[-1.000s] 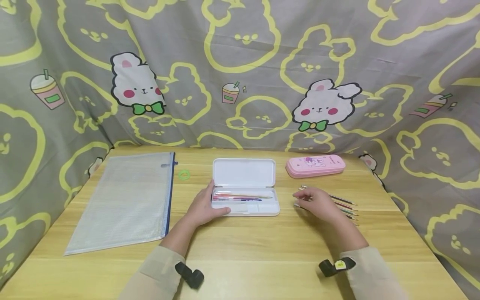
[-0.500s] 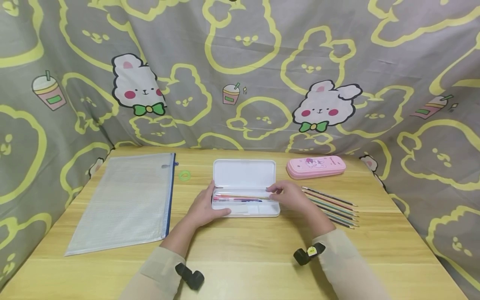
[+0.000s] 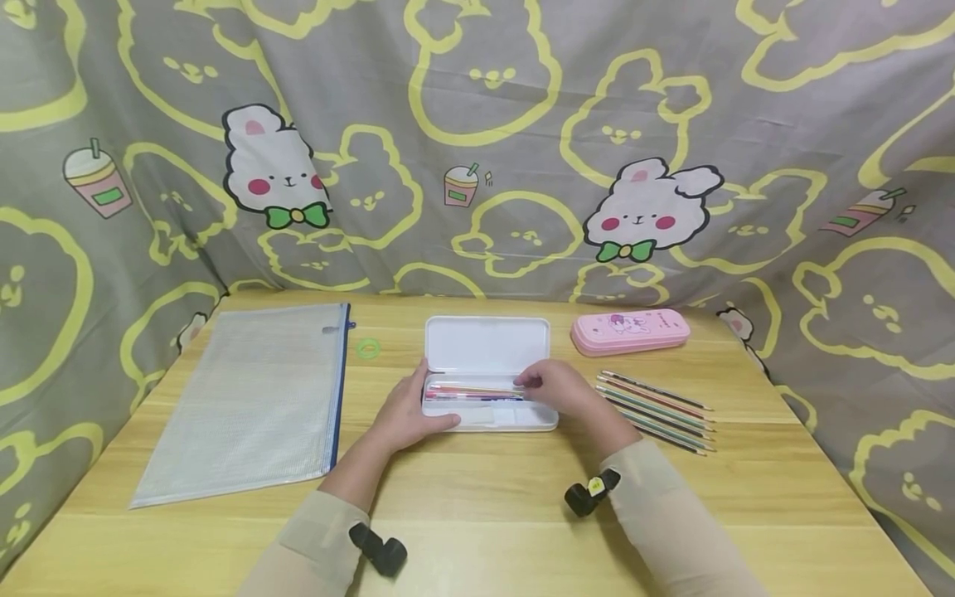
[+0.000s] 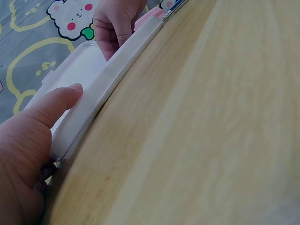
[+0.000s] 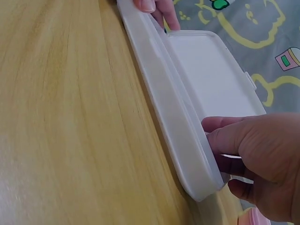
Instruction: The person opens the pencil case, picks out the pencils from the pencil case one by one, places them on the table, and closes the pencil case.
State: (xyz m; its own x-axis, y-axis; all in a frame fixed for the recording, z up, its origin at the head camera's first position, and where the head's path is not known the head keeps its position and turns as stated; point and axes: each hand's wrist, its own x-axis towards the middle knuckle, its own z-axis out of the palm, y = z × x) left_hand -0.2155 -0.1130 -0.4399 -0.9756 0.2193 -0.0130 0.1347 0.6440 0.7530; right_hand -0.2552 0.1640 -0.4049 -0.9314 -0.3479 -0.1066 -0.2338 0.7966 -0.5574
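Note:
A white pencil case (image 3: 455, 429) lies open on the table, its lid (image 3: 488, 344) tilted back. My left hand (image 3: 406, 414) grips its left end, thumb along the front edge and fingers at the end and back. Inside the case lie several slim pens and pencils (image 3: 477, 390), among them red, orange and blue ones. Into the right part of the case reaches my right hand (image 3: 563, 390), its fingers bent over the ends of those pencils. Both wrist views hide the fingertips of that hand behind the case wall, so whether they pinch a pencil cannot be seen.
Several pencils (image 3: 656, 410) lie side by side to the right of the case. Behind them is a closed pink pencil case (image 3: 630, 330). At left lie a translucent zip bag (image 3: 246, 406) and a small green ring (image 3: 367, 348). A patterned curtain (image 3: 515, 149) surrounds the table.
My right hand has moved left, from over the loose pencils to the case, then slightly further left inside it. My left hand has stayed on the case's left end.

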